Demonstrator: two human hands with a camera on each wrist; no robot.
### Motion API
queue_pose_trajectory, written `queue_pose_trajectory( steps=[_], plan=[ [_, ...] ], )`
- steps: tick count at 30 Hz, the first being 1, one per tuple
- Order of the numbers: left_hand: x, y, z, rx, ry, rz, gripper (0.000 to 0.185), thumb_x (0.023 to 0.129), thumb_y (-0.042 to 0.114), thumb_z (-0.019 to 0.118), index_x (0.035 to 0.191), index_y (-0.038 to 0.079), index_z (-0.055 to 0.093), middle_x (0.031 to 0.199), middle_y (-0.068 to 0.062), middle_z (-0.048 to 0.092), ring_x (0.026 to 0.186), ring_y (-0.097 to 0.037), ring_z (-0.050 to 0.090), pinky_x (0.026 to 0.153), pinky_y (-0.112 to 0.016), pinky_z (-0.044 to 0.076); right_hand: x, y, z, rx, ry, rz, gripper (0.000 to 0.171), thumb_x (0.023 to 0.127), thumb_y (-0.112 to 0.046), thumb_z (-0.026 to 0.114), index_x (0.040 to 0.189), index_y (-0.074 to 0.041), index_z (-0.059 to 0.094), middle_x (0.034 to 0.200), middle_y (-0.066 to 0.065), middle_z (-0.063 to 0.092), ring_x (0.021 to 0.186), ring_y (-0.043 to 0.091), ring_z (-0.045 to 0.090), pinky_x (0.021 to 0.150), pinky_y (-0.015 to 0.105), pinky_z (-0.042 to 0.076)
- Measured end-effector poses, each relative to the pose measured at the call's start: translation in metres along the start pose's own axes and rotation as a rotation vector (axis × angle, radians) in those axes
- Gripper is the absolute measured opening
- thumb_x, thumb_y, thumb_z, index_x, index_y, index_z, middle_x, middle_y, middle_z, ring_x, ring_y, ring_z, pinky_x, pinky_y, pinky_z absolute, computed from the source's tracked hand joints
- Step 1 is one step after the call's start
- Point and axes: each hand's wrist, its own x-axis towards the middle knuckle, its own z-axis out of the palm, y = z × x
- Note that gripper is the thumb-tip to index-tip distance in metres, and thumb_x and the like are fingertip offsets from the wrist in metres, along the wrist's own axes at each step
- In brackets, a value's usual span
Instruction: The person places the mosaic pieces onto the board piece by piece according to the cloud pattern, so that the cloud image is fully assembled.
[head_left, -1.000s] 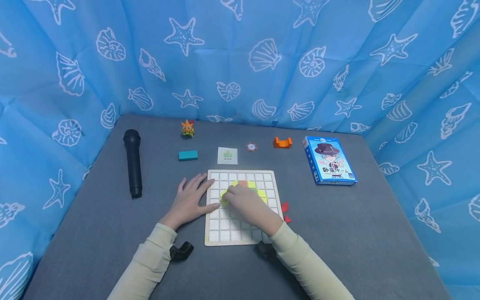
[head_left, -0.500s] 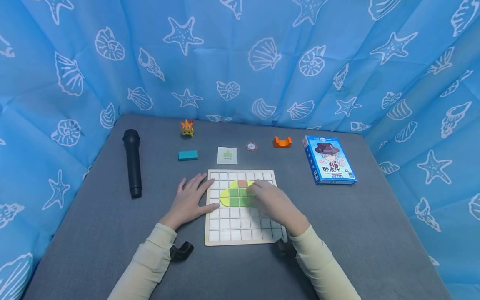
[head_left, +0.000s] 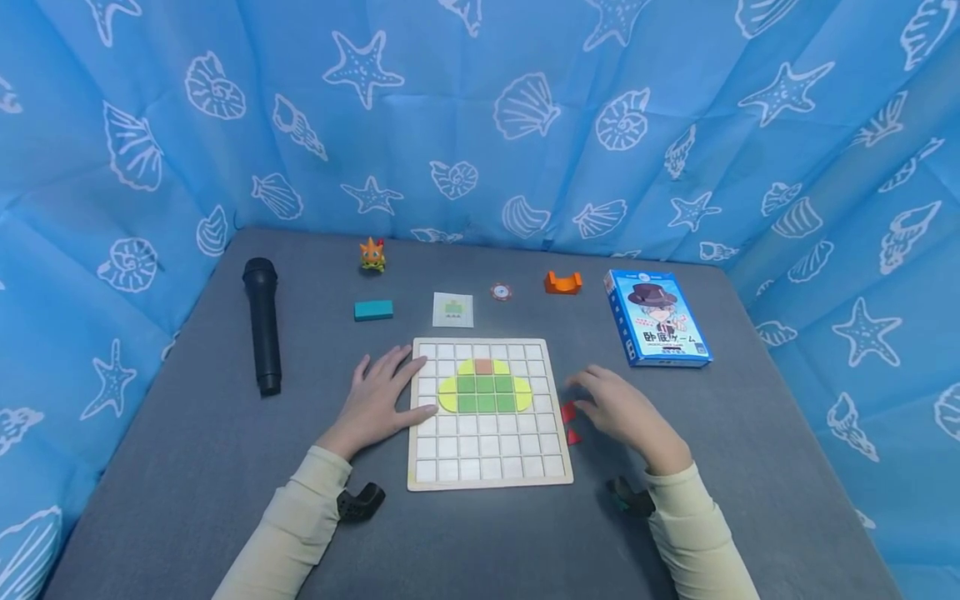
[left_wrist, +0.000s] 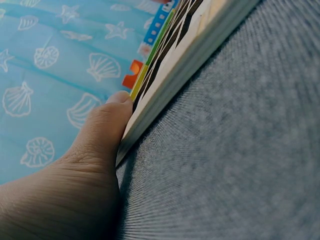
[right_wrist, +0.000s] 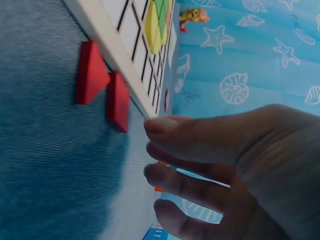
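Setting: a grey table [head_left: 187, 450] is seen from above, enclosed by a blue curtain [head_left: 480, 117] printed with shells and starfish.
Board: a white gridded puzzle board [head_left: 489, 454] is laid at the table's centre; green, yellow and one orange tile are fitted in its upper rows.
Left hand: the left hand [head_left: 378, 402] is rested flat, fingers straight, against the board's left edge; nothing is gripped.
Right hand: the right hand [head_left: 626, 414] is held just right of the board, fingers loosely extended, nothing gripped.
Red pieces: two red triangles [head_left: 571, 422] are lying on the table between the board's right edge and the right hand's fingertips.
Background: a black microphone [head_left: 262, 325], teal block [head_left: 373, 310], card [head_left: 453, 309] and blue game box [head_left: 657, 320] are placed further back.
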Motion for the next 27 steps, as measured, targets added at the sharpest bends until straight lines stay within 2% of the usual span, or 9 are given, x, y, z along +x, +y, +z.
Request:
queue_pose_trajectory(
  steps=[8, 15, 27],
  plan=[
    [0.000, -0.001, 0.000, 0.007, -0.010, -0.010, 0.086, 0.082, 0.071, 0.054, 0.151, 0.025, 0.032, 0.158, -0.007, 0.022, 0.146, -0.028, 0.016, 0.114, -0.060, 0.002, -0.004, 0.003, 0.011, 0.028, -0.060, -0.040, 0.030, 0.085, -0.008, 0.071, 0.115, -0.008, 0.065, 0.111, 0.006, 0.063, 0.097, 0.020, 0.059, 0.087, 0.043, 0.052],
    [0.000, 0.000, 0.000, 0.003, -0.008, -0.012, 0.085, 0.082, 0.070, 0.055, 0.151, 0.025, 0.032, 0.158, -0.007, 0.022, 0.146, -0.028, 0.016, 0.114, -0.060, 0.001, -0.007, 0.007, 0.014, 0.048, -0.062, 0.005, 0.030, 0.085, -0.011, 0.071, 0.115, -0.010, 0.065, 0.109, 0.004, 0.063, 0.097, 0.019, 0.059, 0.088, 0.044, 0.052],
    [0.000, -0.001, 0.001, 0.001, -0.005, -0.001, 0.085, 0.082, 0.071, 0.054, 0.151, 0.026, 0.032, 0.159, -0.006, 0.021, 0.147, -0.028, 0.015, 0.114, -0.060, 0.001, -0.017, 0.016, 0.018, 0.044, -0.042, 0.076, 0.028, 0.088, -0.016, 0.070, 0.114, -0.007, 0.065, 0.104, 0.005, 0.060, 0.092, 0.017, 0.058, 0.082, 0.043, 0.053]
  ],
)
